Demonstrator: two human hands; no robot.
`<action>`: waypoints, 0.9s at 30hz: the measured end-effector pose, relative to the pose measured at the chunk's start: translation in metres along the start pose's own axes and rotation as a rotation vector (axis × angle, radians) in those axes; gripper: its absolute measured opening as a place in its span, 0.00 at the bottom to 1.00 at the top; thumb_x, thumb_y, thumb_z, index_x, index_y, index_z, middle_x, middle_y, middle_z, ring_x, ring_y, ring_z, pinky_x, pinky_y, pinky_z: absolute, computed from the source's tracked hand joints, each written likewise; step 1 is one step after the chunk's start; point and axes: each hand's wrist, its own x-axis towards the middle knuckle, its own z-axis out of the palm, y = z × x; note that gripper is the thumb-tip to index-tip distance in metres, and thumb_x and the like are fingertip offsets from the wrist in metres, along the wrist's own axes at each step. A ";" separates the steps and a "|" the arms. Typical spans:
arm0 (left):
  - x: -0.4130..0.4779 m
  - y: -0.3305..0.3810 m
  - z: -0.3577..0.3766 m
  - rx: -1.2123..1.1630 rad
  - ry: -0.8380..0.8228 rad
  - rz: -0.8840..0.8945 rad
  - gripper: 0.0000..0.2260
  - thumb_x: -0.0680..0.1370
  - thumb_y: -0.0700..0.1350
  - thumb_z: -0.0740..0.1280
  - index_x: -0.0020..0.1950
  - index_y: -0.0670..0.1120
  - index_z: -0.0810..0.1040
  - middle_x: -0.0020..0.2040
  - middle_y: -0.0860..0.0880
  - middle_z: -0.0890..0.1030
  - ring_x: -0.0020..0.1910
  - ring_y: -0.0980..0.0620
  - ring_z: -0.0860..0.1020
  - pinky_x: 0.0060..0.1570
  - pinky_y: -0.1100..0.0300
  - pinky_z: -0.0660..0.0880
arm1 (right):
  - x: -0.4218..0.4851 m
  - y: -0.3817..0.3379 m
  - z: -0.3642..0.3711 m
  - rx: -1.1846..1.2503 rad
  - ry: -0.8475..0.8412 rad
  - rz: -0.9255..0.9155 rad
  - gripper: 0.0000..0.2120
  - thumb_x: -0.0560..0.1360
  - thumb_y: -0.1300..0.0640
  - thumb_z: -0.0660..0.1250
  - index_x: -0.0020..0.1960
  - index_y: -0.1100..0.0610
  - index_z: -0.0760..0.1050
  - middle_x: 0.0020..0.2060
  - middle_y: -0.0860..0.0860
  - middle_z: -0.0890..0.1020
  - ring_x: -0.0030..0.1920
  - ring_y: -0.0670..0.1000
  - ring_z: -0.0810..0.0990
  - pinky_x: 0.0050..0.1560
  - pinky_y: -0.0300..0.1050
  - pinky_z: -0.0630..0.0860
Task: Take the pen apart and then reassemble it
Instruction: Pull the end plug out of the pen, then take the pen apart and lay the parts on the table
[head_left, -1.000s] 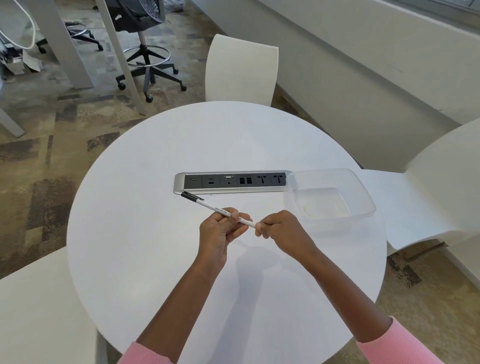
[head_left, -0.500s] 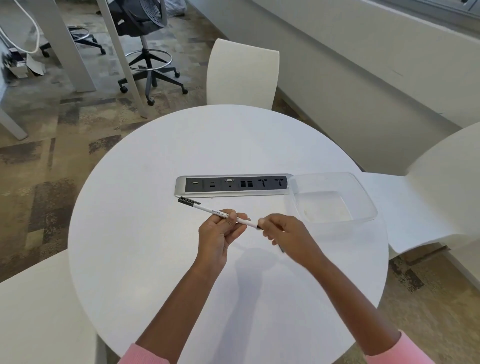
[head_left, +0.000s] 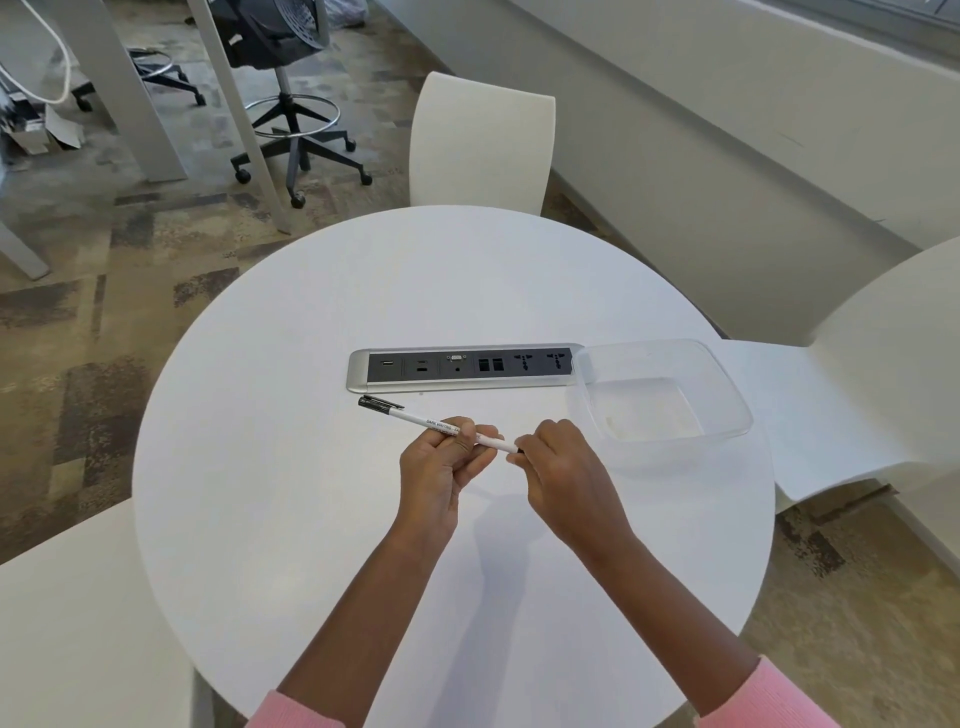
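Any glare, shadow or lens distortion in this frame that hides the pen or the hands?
Head view: wide-angle bending at the edges; soft arm shadows on the table; no glare; pen print partly readable; left hand sharp; right hand covers the pen's end.

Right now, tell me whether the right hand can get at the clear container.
Probably yes. The right hand grips the pen tip just left of the clear container, with bare table between; it must release that grip first.
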 end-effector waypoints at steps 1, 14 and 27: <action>0.000 0.001 -0.001 0.001 0.001 0.004 0.07 0.77 0.35 0.61 0.40 0.39 0.74 0.31 0.47 0.83 0.34 0.52 0.83 0.37 0.65 0.80 | 0.001 0.000 -0.001 0.026 -0.027 0.008 0.06 0.67 0.62 0.66 0.33 0.63 0.75 0.27 0.55 0.73 0.30 0.52 0.69 0.35 0.42 0.62; 0.018 0.037 -0.034 0.025 0.074 0.097 0.08 0.78 0.34 0.60 0.39 0.40 0.73 0.28 0.51 0.82 0.32 0.56 0.83 0.33 0.67 0.79 | 0.006 0.038 -0.036 0.655 -0.367 0.639 0.19 0.75 0.63 0.61 0.26 0.55 0.71 0.20 0.44 0.72 0.23 0.40 0.70 0.27 0.29 0.65; 0.013 0.013 -0.026 -0.024 0.049 -0.012 0.07 0.78 0.34 0.60 0.41 0.40 0.74 0.29 0.49 0.83 0.32 0.53 0.83 0.33 0.66 0.79 | -0.001 0.040 0.009 0.521 -0.506 0.752 0.12 0.76 0.59 0.60 0.36 0.57 0.78 0.30 0.48 0.74 0.29 0.47 0.70 0.30 0.37 0.64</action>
